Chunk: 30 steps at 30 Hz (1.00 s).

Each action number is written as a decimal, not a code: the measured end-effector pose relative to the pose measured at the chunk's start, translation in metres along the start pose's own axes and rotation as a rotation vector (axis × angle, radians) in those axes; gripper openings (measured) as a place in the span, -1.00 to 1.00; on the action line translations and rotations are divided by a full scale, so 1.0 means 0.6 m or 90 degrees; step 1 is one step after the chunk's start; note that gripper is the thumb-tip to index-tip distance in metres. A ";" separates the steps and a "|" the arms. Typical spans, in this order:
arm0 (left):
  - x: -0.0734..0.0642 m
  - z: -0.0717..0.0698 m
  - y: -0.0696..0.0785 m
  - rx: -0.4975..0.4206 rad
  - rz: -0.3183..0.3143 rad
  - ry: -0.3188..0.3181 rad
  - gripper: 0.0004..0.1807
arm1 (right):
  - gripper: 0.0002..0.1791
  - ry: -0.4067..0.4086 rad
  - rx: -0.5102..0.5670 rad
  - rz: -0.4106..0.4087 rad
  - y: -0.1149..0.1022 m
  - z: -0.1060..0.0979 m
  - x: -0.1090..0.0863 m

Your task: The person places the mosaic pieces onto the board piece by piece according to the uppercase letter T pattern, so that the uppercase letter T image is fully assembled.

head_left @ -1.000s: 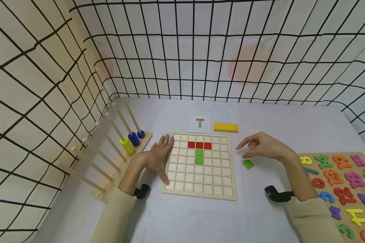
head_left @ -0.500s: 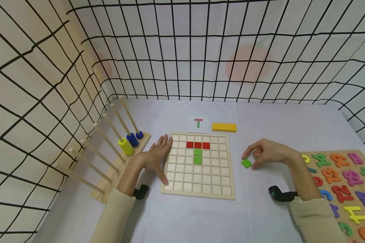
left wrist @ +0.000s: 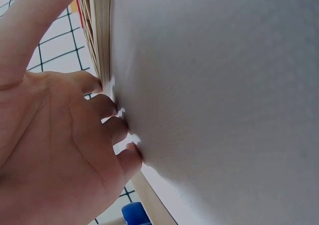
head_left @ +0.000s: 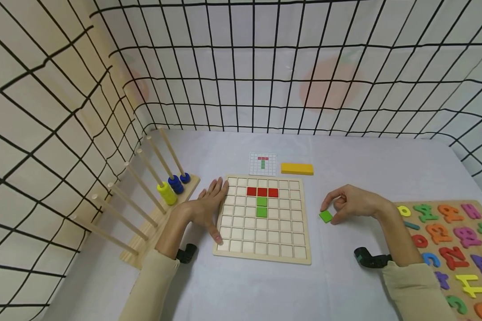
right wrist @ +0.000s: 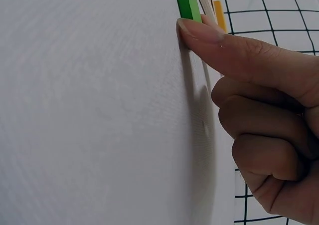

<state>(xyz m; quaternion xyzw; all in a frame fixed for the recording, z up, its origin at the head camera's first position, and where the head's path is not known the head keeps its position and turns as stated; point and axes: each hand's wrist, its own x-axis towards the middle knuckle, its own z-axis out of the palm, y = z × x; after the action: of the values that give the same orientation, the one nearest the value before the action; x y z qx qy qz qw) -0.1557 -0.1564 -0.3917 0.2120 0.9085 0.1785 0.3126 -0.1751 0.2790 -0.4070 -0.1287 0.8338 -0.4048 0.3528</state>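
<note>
A wooden grid board point(head_left: 247, 247) lies in the middle of the table, with a row of red tiles point(head_left: 262, 192) and green tiles point(head_left: 262, 207) below its centre one. Along the board's left edge rests my left hand point(head_left: 209, 213), fingers spread and thumb at the lower left corner; the left wrist view shows its palm and fingertips down at the table. To the right of the board my right hand point(head_left: 354, 204) pinches a loose green tile point(head_left: 326, 216) between thumb and index finger, low over the cloth. In the right wrist view the green tile point(right wrist: 188, 6) sticks out past the thumb, other fingers curled.
Behind the board lie a pattern card point(head_left: 263, 164) and a yellow bar point(head_left: 297, 169). A wooden peg stand point(head_left: 156, 223) with yellow and blue rings stands left, near my left forearm. A letter puzzle board point(head_left: 446, 249) sits right, by my right forearm. Black netting point(head_left: 265, 67) encloses the table.
My right hand has moved down and slightly right, and its thumb and index finger have come around the loose green tile. The left hand keeps its place on the board.
</note>
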 end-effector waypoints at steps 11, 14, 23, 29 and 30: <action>0.000 0.000 0.001 0.001 -0.002 0.000 0.76 | -0.59 0.041 -0.043 -0.023 -0.005 0.000 0.000; -0.001 0.000 0.001 0.001 -0.001 -0.001 0.76 | -0.58 0.054 -0.039 -0.028 -0.012 0.002 0.001; -0.003 0.001 -0.002 0.004 -0.001 0.001 0.76 | -0.58 0.083 0.007 -0.045 -0.061 0.045 0.034; 0.000 0.000 -0.002 -0.001 0.001 0.003 0.76 | -0.62 0.080 0.032 -0.078 -0.106 0.096 0.061; 0.000 0.000 -0.002 -0.002 0.001 0.003 0.76 | -0.63 0.081 0.033 -0.078 -0.113 0.103 0.064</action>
<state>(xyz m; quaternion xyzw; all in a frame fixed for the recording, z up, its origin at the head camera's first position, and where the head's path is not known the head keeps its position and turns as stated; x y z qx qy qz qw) -0.1560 -0.1573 -0.3923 0.2116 0.9089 0.1805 0.3106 -0.1646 0.1806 -0.3998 -0.1446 0.8345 -0.4542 0.2765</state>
